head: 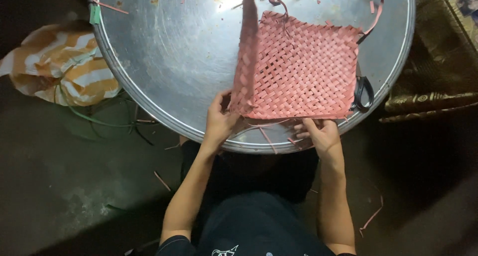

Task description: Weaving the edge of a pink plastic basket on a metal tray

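Note:
A pink woven mat (303,71) of flat strips lies on a large round metal tray (174,52). Its left side stands folded up as a wall. My left hand (220,120) pinches the near left corner of the weave where the wall meets the flat part. My right hand (318,132) rests at the tray's near rim just below the mat's front edge, fingers curled around loose pink strips (269,131) that trail from the weave.
Black-handled scissors (362,92) lie at the mat's right edge on the tray. Pink strip scraps (102,4) litter the tray top and the dark floor. An orange-and-white striped bag (64,62) sits to the left, a patterned cloth (433,66) to the right.

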